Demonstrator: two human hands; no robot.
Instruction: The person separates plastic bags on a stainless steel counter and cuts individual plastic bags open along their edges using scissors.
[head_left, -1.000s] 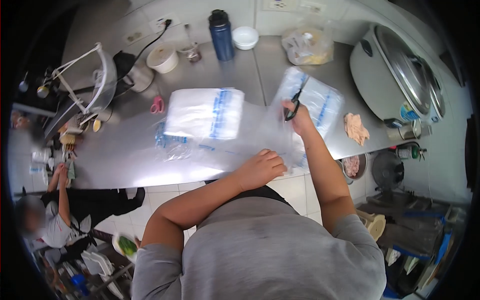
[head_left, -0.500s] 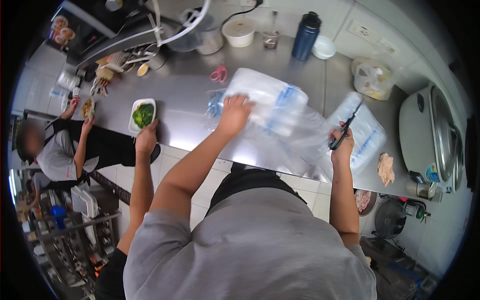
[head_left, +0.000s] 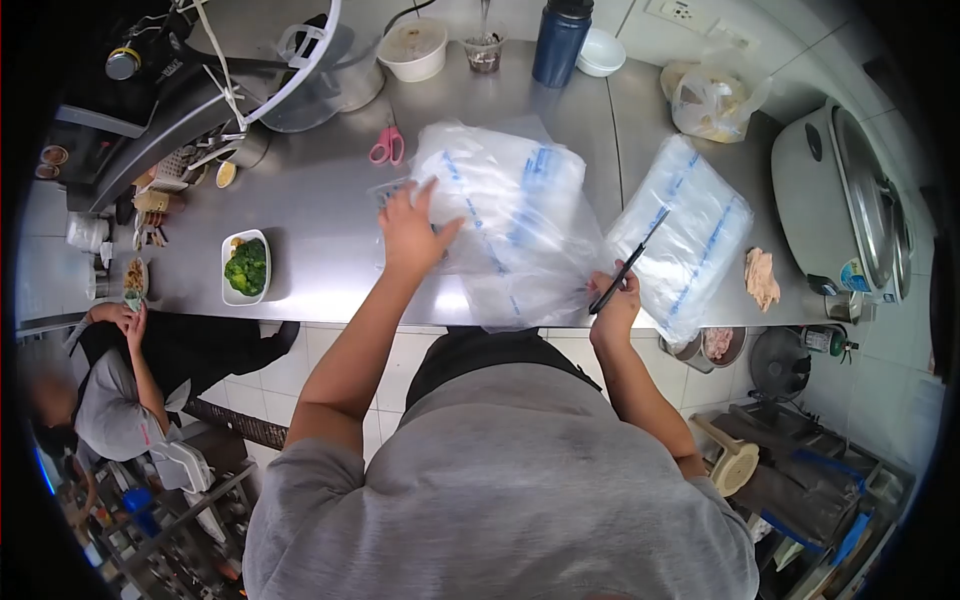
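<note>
My left hand (head_left: 412, 228), fingers spread, is over the left edge of a stack of clear plastic bags (head_left: 510, 190) with blue print. A loose bag (head_left: 500, 270) lies over that stack and reaches the counter's front edge. Black scissors (head_left: 632, 260) are in my right hand (head_left: 615, 298), their blades pointing up and away; the loose bag's right end is beside its fingers. Under the blades lies a second stack of bags (head_left: 695, 225). Whether my left hand touches the plastic is hard to tell.
On the steel counter (head_left: 330, 220) are pink scissors (head_left: 387, 146), a dish of broccoli (head_left: 246, 268), a blue bottle (head_left: 562, 42), a white bowl (head_left: 600, 52), a large cooker (head_left: 835, 200) and a pinkish cloth-like piece (head_left: 761, 279). A co-worker (head_left: 125, 390) stands at the left.
A co-worker's arm set the broccoli dish on the counter and has withdrawn. The loose bag has moved left over the left stack. My left hand has moved left from the counter's front edge and spread its fingers.
</note>
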